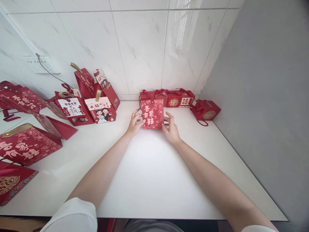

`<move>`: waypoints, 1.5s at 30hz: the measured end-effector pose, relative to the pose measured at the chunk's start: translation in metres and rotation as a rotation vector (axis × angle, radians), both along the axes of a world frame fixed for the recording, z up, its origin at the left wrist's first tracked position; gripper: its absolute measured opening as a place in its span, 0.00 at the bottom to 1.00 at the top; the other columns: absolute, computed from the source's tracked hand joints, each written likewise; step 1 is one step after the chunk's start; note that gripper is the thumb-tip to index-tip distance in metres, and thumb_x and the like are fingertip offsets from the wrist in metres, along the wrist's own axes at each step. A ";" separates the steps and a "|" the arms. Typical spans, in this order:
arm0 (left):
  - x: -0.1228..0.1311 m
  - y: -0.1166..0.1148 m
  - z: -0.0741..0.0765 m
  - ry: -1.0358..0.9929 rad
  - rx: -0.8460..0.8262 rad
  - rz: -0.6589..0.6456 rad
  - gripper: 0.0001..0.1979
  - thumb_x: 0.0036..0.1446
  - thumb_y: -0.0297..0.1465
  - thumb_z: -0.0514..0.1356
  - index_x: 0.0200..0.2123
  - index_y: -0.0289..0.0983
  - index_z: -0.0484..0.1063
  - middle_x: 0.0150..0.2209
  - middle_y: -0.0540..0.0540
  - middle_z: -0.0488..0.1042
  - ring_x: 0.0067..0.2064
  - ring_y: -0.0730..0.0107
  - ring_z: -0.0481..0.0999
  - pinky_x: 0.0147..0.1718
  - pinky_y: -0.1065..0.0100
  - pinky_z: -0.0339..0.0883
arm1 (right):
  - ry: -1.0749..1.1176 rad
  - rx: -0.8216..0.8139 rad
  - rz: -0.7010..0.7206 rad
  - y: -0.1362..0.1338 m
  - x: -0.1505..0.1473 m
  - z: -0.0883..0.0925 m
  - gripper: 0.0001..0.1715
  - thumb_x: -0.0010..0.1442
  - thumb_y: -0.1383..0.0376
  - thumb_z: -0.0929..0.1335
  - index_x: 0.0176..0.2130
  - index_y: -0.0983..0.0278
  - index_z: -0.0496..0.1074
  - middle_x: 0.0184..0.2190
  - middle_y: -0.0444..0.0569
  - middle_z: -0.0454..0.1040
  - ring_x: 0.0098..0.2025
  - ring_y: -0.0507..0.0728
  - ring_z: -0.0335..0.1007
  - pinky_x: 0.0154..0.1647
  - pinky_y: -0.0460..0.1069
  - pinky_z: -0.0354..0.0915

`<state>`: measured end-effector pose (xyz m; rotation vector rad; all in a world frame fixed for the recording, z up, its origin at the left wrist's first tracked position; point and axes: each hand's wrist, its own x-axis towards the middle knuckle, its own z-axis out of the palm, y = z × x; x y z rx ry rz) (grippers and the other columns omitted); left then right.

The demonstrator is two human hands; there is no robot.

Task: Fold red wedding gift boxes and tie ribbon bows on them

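White tabletop (154, 180) against a tiled wall. Red gift box (152, 114) stands upright at the far middle, left hand (135, 123) and right hand (171, 129) gripping its sides, fingers curled on the edges. Row of small red boxes (177, 98) just behind; red gift bags (87, 103) well left.

Left hand (134, 124), right hand (171, 129) grip sides of upright red box (152, 114) on white table (149, 174).
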<state>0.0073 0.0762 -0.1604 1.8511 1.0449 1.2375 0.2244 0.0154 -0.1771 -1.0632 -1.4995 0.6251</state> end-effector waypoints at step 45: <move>0.002 0.001 -0.008 0.278 -0.093 -0.199 0.23 0.55 0.51 0.56 0.39 0.37 0.72 0.48 0.41 0.68 0.54 0.55 0.68 0.55 0.56 0.62 | -0.120 -0.078 0.268 -0.005 0.005 0.012 0.33 0.66 0.49 0.58 0.66 0.56 0.53 0.63 0.47 0.59 0.63 0.60 0.58 0.61 0.56 0.59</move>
